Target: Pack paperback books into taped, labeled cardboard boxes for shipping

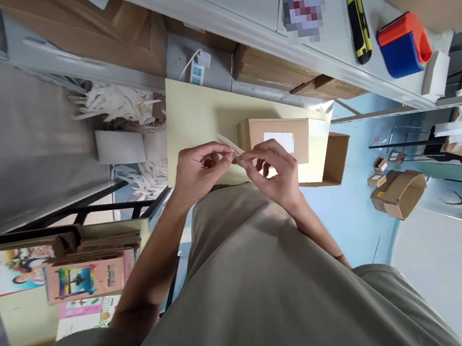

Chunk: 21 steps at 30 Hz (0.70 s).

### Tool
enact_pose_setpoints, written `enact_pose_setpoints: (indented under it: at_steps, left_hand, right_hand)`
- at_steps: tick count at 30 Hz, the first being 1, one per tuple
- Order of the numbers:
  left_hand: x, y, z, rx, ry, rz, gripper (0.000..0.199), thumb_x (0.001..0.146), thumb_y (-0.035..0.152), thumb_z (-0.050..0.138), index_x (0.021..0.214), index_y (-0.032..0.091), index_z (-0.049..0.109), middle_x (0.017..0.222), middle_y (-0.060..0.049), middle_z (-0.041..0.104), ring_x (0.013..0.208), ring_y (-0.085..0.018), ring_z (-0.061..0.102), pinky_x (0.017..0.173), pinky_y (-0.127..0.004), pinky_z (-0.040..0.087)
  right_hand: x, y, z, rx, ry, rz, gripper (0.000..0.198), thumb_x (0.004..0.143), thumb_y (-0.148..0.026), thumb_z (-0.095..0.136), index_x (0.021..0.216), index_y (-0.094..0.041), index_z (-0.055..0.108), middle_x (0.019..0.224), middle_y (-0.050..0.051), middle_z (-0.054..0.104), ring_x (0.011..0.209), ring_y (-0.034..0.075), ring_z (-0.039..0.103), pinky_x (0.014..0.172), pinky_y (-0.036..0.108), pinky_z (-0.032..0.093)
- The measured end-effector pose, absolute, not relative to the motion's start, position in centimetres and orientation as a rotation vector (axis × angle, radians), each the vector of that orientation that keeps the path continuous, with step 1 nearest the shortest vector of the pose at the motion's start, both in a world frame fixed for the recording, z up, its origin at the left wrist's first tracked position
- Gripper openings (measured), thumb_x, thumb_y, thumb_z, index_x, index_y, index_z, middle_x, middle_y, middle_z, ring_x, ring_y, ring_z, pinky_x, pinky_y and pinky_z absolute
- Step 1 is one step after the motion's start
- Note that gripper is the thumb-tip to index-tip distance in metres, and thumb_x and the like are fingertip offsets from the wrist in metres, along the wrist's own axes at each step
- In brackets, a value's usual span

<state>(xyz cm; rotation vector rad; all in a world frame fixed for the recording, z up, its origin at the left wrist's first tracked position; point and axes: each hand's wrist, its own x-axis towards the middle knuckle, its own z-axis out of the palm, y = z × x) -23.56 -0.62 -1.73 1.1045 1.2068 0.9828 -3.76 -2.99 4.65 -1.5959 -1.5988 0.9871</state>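
In front of my waist, both hands meet over the pale yellow board (pixel 188 116). My left hand (pixel 203 170) is closed, with thumb and forefinger pinching one side of a thin whitish strip (pixel 229 142). On its other side the thumb and forefinger of my right hand (pixel 274 171) are pinched too. A tiny yellow-orange bit shows between the fingertips; what it is I cannot make out. Just beyond my right hand, a closed cardboard box (pixel 247 136) with a white label (pixel 280 141) rests on the board.
An open carton (pixel 338 158) stands right of the board. On the shelf above lie a yellow-black utility knife (pixel 359 23) and a red-blue tape dispenser (pixel 402 48). A power strip (pixel 197 73) is behind the board. Paper strips (pixel 122 102) heap at left, above stacked books (pixel 86 278).
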Motion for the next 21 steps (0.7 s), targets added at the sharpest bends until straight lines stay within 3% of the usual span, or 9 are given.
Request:
enact_pose_setpoints:
  at_steps: [4, 8, 12, 17, 21]
  left_hand:
    - [-23.9, 0.0, -1.8, 1.201, 1.192, 0.991, 0.014, 0.087, 0.035, 0.081, 0.086, 0.022, 0.085, 0.066, 0.002, 0.069, 0.053, -0.009, 0.048, 0.053, -0.024, 0.035]
    - [-24.1, 0.6, -1.8, 1.299, 1.161, 1.002, 0.013, 0.090, 0.032, 0.080, 0.086, 0.021, 0.084, 0.056, 0.005, 0.059, 0.050, -0.008, 0.040, 0.053, -0.025, 0.033]
    - [-25.0, 1.1, -3.7, 1.410, 1.271, 0.908, 0.007, 0.086, 0.028, 0.079, 0.086, 0.023, 0.084, 0.064, 0.003, 0.068, 0.054, -0.012, 0.051, 0.060, -0.027, 0.042]
    - [-29.4, 2.6, -9.6, 1.405, 1.662, 0.664, 0.006, 0.081, 0.022, 0.077, 0.084, 0.026, 0.082, 0.073, 0.003, 0.077, 0.067, -0.018, 0.066, 0.076, -0.030, 0.053]
    - [-35.8, 5.1, -14.4, 1.296, 2.033, 0.417, 0.007, 0.088, 0.021, 0.074, 0.092, 0.017, 0.078, 0.083, -0.002, 0.078, 0.089, -0.022, 0.072, 0.102, -0.034, 0.057]
  right_hand:
    - [-4.7, -2.5, 4.5, -1.599, -1.757, 0.810, 0.014, 0.110, -0.044, 0.077, 0.106, -0.033, 0.085, 0.106, 0.003, 0.076, 0.072, 0.015, 0.069, 0.067, 0.034, 0.065]
    - [-4.8, -1.7, 3.5, -1.594, -1.853, 0.755, 0.016, 0.113, -0.035, 0.070, 0.103, -0.025, 0.077, 0.104, 0.004, 0.074, 0.072, 0.013, 0.064, 0.066, 0.030, 0.059]
    - [-4.2, -1.2, 2.3, -1.658, -1.802, 0.828, 0.021, 0.115, -0.037, 0.065, 0.099, -0.024, 0.066, 0.102, 0.003, 0.071, 0.070, 0.011, 0.060, 0.066, 0.029, 0.053]
    - [-3.5, -1.8, 1.6, -1.761, -1.409, 0.980, 0.036, 0.115, -0.059, 0.063, 0.100, -0.027, 0.063, 0.088, 0.000, 0.067, 0.067, 0.013, 0.061, 0.061, 0.029, 0.052]
    - [-3.1, -2.5, 2.0, -1.783, -1.072, 1.001, 0.046, 0.111, -0.073, 0.065, 0.100, -0.028, 0.060, 0.067, -0.005, 0.060, 0.056, 0.013, 0.059, 0.055, 0.030, 0.052]
